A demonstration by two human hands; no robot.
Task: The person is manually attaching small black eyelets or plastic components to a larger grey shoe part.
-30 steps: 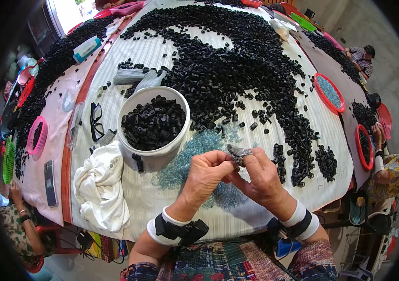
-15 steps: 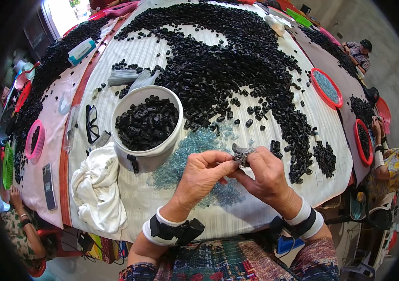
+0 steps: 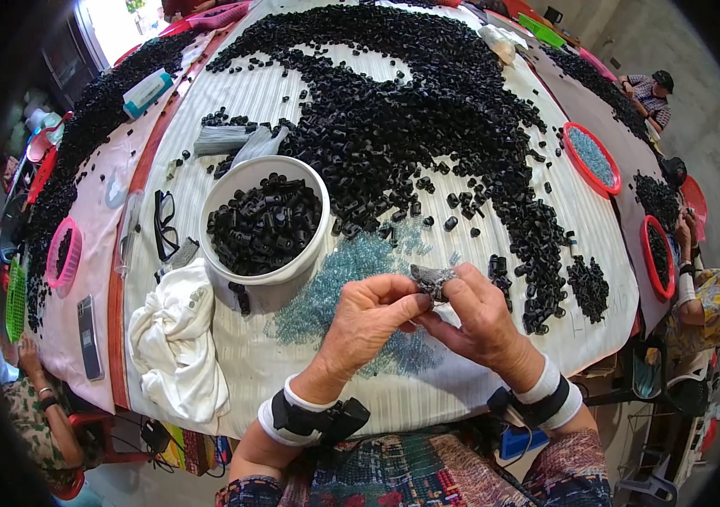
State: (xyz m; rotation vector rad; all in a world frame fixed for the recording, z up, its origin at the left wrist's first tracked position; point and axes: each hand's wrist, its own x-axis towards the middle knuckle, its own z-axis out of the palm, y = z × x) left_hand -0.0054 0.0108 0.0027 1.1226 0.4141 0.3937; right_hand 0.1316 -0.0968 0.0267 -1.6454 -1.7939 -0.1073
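Note:
My left hand (image 3: 368,317) and my right hand (image 3: 482,325) meet over the near middle of the table, fingertips close together. A small dark grey piece (image 3: 431,277) with a mottled surface sticks up from my right hand's pinch; its exact kind is unclear. My left thumb and forefinger are pinched against its near side, and whatever they hold is hidden. Under and beyond my hands lies a spread of small clear bluish pieces (image 3: 339,279). To the left stands a white bowl (image 3: 214,253) full of black cylindrical plastic parts (image 3: 262,224).
A large heap of black parts (image 3: 410,127) covers the table's middle and far side. At left lie a white cloth (image 3: 175,338), eyeglasses (image 3: 165,224) and a phone (image 3: 89,338). A red basket (image 3: 590,159) holds bluish pieces. Other people (image 3: 711,296) sit at both sides.
The grey piece has shifted slightly left and turned in my fingers, showing more of its surface. My hands stay nearly in place.

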